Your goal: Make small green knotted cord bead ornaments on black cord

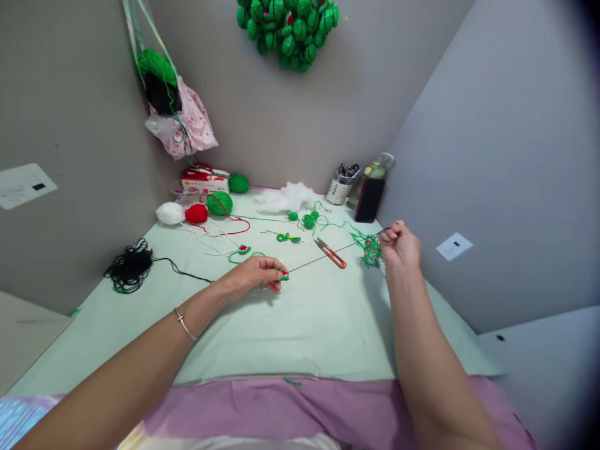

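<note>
My left hand point(255, 275) pinches a small green and red crochet piece point(282, 273) just above the pale green table cover point(328, 325). A thin dark thread point(328, 256) runs taut from that piece up to my right hand point(398, 245), which is closed in a fist on the thread's far end. The thread passes over the orange-handled snips point(332, 252) lying on the table. A tangle of green yarn scraps point(368, 245) lies right beside my right hand.
Green yarn balls point(219, 203), a red ball point(196, 214) and a white ball point(169, 213) sit at the back left, with black yarn point(129, 267) at the left edge. White stuffing point(285, 197), a tool cup point(340, 185), a bottle point(372, 172) and a phone point(369, 200) stand at the back.
</note>
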A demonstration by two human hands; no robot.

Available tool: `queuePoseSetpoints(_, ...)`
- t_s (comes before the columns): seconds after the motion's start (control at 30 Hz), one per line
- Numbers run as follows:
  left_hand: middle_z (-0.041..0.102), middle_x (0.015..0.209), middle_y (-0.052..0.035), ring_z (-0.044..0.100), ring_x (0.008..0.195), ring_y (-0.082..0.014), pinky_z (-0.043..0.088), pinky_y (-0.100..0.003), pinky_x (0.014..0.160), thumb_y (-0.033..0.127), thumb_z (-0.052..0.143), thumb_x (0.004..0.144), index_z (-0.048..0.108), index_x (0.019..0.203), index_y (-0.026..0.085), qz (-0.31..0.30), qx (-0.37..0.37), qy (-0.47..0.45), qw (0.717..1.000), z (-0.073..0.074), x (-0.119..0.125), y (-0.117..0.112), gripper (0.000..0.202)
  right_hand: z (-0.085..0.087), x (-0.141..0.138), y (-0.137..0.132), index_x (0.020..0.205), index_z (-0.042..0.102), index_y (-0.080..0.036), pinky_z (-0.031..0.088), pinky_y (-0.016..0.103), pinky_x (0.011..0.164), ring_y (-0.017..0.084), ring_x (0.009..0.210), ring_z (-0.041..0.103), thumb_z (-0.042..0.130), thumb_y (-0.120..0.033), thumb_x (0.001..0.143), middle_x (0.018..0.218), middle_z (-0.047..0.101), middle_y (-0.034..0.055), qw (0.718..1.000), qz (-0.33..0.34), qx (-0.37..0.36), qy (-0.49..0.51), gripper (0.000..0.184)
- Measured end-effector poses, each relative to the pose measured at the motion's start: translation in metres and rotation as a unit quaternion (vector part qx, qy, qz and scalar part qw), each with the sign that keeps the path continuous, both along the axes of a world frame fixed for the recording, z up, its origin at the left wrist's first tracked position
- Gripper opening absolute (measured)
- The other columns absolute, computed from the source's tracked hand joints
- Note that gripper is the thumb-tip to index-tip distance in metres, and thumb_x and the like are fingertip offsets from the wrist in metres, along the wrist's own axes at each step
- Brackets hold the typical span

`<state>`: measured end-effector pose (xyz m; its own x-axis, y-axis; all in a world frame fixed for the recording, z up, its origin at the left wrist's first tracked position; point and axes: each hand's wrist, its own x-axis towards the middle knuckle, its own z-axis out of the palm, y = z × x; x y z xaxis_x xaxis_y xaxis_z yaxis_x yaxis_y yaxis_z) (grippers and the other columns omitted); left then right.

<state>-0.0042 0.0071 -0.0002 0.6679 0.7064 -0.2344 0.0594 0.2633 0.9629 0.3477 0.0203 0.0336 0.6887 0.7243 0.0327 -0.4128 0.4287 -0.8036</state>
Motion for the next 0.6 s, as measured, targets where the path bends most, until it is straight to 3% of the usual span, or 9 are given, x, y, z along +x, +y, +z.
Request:
queuePoseSetpoints(0.27,0.067,0.067,-0.0037,0.063,0.062,-0.0145,0.048,-0.028,0.063,0.035,0.078,0.070,0.067,0.081,0.015,0.017,0.000,-0.020,1.000,0.004,0.000,-0.001,0.025,0.010,-0.010,-0.003,0.068,0.041,-0.019,0.029,0.010,0.037,0.001,0.037,0.032,0.053,-0.013,0.087,0.049,0.038,-0.0099,0.999,0.026,-0.013,-0.033,0.023)
queuePoseSetpoints(0.43,0.066,0.070,-0.0023,0.065,0.065,-0.0135,0.049,-0.027,0.067,0.035,0.081,0.069,0.068,0.084,0.015,0.039,-0.001,-0.049,0.998,0.001,0.000,0.000,0.028,0.009,-0.051,-0.005,0.077,0.056,-0.017,0.036,0.014,0.041,0.006,0.044,0.045,0.068,-0.016,0.072,0.054,0.054,-0.0044,0.985,0.132,-0.035,-0.107,0.013)
queuePoseSetpoints(0.53,0.066,0.074,-0.0006,0.065,0.067,-0.0122,0.051,-0.028,0.073,0.032,0.082,0.068,0.068,0.086,0.016,0.067,0.001,-0.077,0.995,0.000,0.001,0.001,0.028,0.003,-0.088,-0.016,0.084,0.064,-0.017,0.039,0.020,0.049,0.008,0.051,0.049,0.072,-0.027,0.075,0.065,0.062,0.0004,0.933,0.252,-0.056,-0.252,0.016)
queuePoseSetpoints(0.6,0.066,0.075,0.0000,0.065,0.068,-0.0119,0.052,-0.029,0.077,0.031,0.082,0.068,0.067,0.087,0.016,0.092,0.004,-0.090,0.992,0.000,0.002,0.002,0.029,0.001,-0.110,-0.028,0.082,0.068,-0.017,0.038,0.023,0.053,0.009,0.057,0.048,0.071,-0.032,0.079,0.070,0.061,0.0013,0.887,0.271,-0.056,-0.370,0.016)
